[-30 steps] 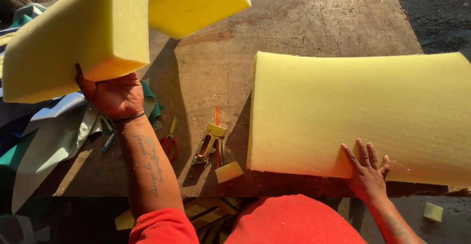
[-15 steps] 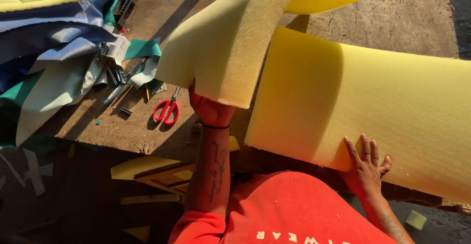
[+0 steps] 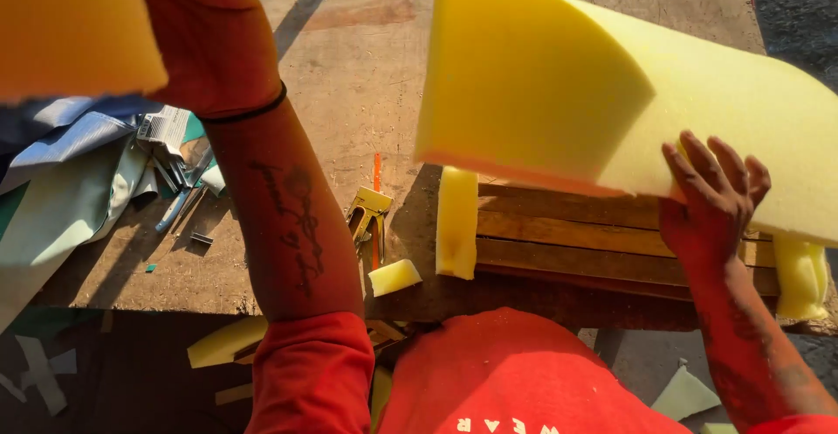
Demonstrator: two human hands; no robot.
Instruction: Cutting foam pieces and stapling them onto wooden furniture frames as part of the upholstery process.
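Yellow foam sheet point(image 3: 611, 111) is held lifted and bent above the wooden frame point(image 3: 576, 237) on the worktop point(image 3: 367, 67). Left hand point(image 3: 209, 41) is raised, grip closed on the sheet's near end at top left. Right hand point(image 3: 711, 194) is pressed flat on the foam, fingers spread. Staple gun point(image 3: 368, 211) lies beside the frame.

left hand point(image 3: 205, 37) fingers cropped (top edge), foam point(image 3: 74, 24) blurred

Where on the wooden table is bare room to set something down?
The bare wood between the raised left hand and the lifted foam sheet is free. It is crowded by the fabric pile at the left edge, and around the staple gun and foam scraps.
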